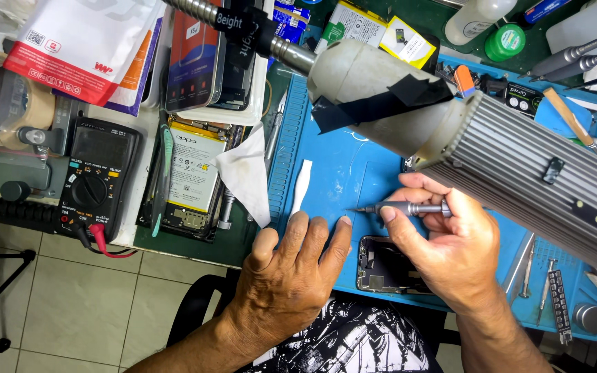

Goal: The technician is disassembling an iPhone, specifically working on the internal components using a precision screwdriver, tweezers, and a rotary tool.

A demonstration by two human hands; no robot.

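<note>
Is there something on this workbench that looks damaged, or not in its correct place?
Yes. The lamp head above the blue mat is patched with black tape, which looks improvised. An opened phone lies at the left with its battery exposed.

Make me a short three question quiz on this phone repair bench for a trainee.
1. True or false: the right hand holds a screwdriver.
2. What does the left hand rest on? A) multimeter B) blue mat C) tape roll
3. Name the opened device lying between the hands.

Key: 1 true. 2 B, the blue mat. 3 The phone, open with its insides showing.
</note>
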